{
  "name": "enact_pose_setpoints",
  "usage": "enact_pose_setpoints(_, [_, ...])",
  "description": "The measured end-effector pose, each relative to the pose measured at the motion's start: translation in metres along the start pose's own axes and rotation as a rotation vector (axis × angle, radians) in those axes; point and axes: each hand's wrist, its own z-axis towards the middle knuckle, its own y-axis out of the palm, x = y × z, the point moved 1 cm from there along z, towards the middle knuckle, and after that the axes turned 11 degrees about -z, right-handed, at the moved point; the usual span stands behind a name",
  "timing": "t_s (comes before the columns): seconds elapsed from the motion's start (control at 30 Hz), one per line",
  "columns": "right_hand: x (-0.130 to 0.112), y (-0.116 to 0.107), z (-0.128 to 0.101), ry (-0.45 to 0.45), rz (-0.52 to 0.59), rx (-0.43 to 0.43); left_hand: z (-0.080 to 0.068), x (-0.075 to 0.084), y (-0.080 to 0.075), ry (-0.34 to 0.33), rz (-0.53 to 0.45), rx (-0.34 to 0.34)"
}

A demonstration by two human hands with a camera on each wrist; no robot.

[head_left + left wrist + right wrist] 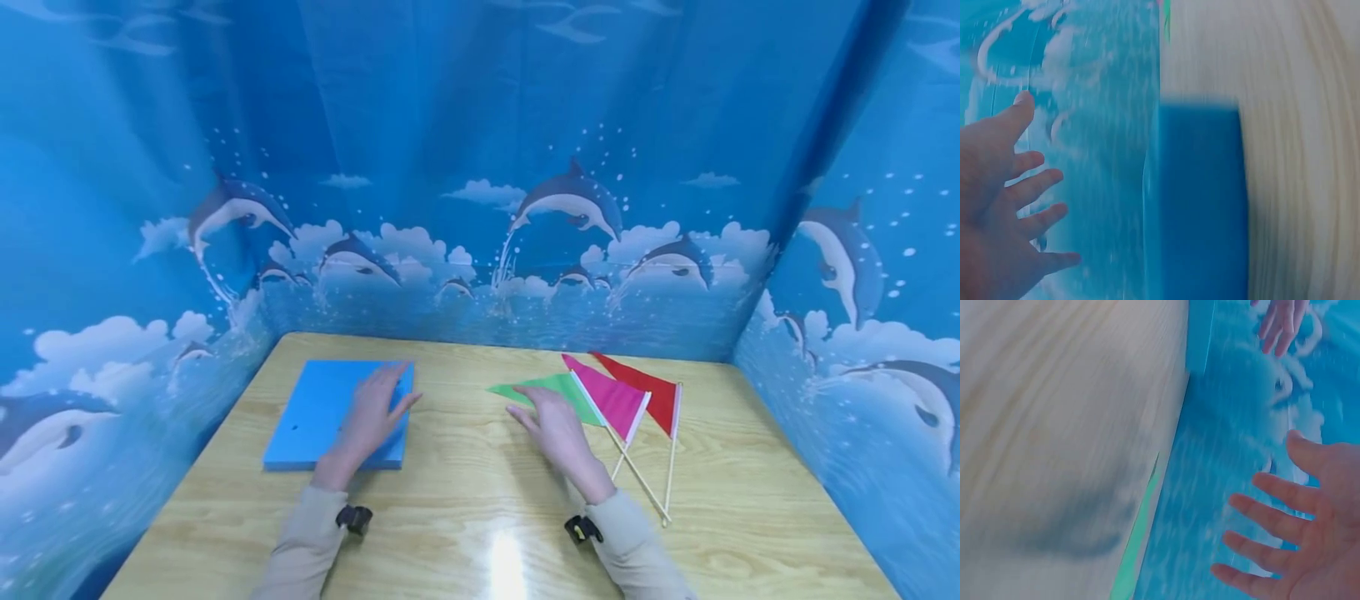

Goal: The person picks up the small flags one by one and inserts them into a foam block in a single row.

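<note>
Hands flat and holding nothing: left hand on the blue foam board, right hand seemingly touching the green flag just right of it; gripping comes next.

A wooden table stands inside blue dolphin-print curtains on 3 sides.

The right hand occupies the lower right of the frame, palm exposed, fingers straight and spread, holding nothing. The blurred wooden table fills the left half. A green flag edge runs along the table's border at lower centre. The blue printed backdrop fills the right half. The left hand appears at the top right, fingers extended.
</note>
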Motion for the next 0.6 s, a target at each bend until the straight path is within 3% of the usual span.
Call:
enact_pose_setpoints(0.23, [-0.056,0.021,0.015,-0.174,-0.032,0.0,-0.018,-0.04,-0.045,-0.006,-0.014,0.058])
enact_pose_setpoints(0.43, [-0.094,0.044,0.022,-0.229,-0.066,-0.111,-0.043,-0.066,-0.073,-0.135,0.03,-0.025])
enact_pose_setpoints(0.6, [-0.114,0.062,0.025,-0.251,-0.117,-0.185,-0.061,-0.078,-0.086,-0.213,0.058,-0.115])
